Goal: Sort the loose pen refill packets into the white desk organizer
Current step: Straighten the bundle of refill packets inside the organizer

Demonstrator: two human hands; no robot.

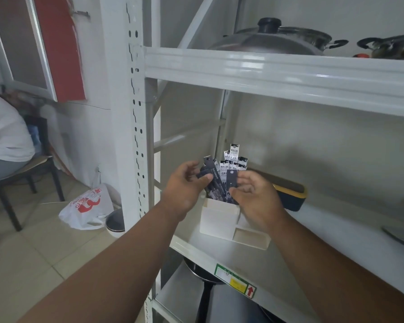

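Your left hand pinches a dark refill packet between thumb and fingers, just above the tall compartment of the white organizer. Your right hand pinches another dark packet upright beside it. More packets stand in that compartment, between and behind your hands. The organizer stands on the shelf.

Home storage corner, white metal shelving, cooking pots, tiled floor
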